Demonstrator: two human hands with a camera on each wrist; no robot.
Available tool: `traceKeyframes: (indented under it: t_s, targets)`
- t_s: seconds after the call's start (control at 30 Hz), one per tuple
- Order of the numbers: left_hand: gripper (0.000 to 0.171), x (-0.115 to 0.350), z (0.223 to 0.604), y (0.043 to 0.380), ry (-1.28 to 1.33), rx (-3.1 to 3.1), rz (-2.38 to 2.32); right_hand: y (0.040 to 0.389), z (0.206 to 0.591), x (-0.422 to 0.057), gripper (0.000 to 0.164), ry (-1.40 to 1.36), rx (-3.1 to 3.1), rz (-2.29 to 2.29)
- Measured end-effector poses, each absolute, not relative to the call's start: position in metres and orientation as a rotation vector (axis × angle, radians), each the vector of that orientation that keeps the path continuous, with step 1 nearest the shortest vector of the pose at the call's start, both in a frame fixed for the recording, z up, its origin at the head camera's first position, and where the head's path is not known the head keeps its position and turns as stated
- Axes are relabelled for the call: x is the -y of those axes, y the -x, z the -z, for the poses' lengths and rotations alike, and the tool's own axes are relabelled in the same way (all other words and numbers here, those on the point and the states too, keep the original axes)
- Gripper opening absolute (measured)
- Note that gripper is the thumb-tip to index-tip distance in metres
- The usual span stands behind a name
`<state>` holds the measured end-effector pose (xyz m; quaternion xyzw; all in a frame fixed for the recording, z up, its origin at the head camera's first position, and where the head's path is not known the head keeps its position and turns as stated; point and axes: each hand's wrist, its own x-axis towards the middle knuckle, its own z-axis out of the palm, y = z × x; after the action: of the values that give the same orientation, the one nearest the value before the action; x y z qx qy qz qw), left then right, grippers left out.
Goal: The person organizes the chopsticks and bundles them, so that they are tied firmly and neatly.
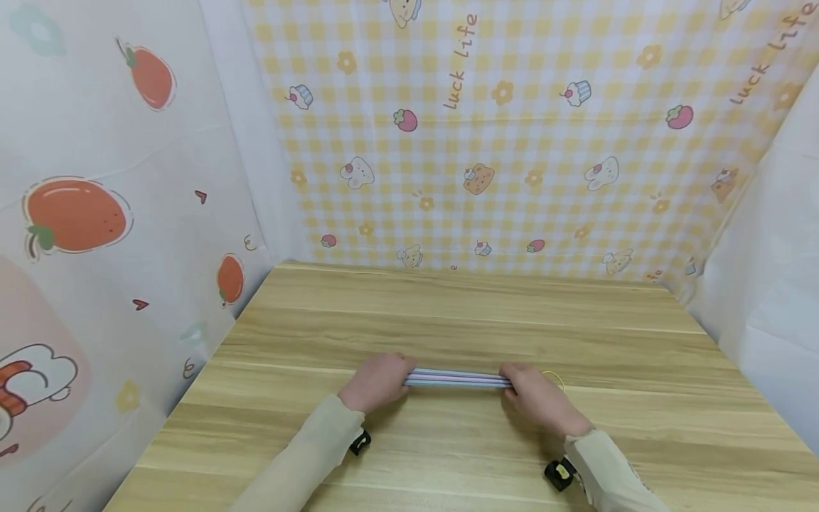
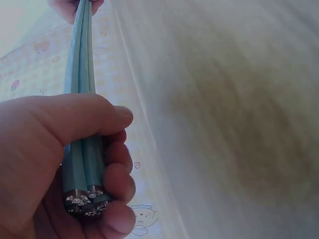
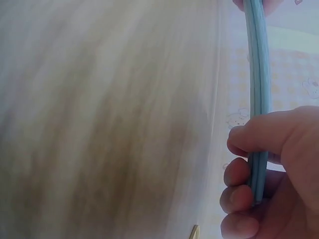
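In the head view, a bundle of slim pale blue and lilac sticks (image 1: 457, 378) stretches level between both hands over the wooden table. My left hand (image 1: 379, 382) grips one end, with the thumb across the top and the fingers curled round beneath. Shiny silvery ends (image 2: 87, 201) of the sticks stick out there in the left wrist view. At the other end, my right hand (image 1: 540, 400) holds the bundle, its thumb and fingers wrapped about it. In the right wrist view, the plain blue stick ends (image 3: 257, 196) lie against the curled fingers.
A thin yellow loop (image 1: 555, 378) lies on the wooden table (image 1: 448, 320) just beyond my right hand. Black wrist devices (image 1: 559, 474) hang at both sleeves. Behind the table hangs a yellow checked cloth (image 1: 531, 142), with a printed cloth (image 1: 128, 284) at the left.
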<state>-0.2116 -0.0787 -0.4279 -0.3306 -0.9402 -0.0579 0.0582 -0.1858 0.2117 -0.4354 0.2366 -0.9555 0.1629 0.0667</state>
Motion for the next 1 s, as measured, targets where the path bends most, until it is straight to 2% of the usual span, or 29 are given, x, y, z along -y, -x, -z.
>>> traceKeyframes:
  t_s: [0.27, 0.6, 1.0]
  targets:
    - [0.012, 0.0778, 0.4247, 0.2102, 0.984, 2.836, 0.098, 0.1846, 0.4335, -0.2106, 0.018, -0.671, 2.907, -0.505]
    - [0.014, 0.0768, 0.424, 0.2106, 0.979, 2.896, 0.256, 0.1862, 0.4354, -0.2122, 0.018, -0.69, 2.824, -0.472]
    - [0.017, 0.0771, 0.4246, 0.2103, 1.002, 2.842, 0.131, 0.186, 0.4357, -0.2133, 0.016, -0.648, 2.778, -0.515]
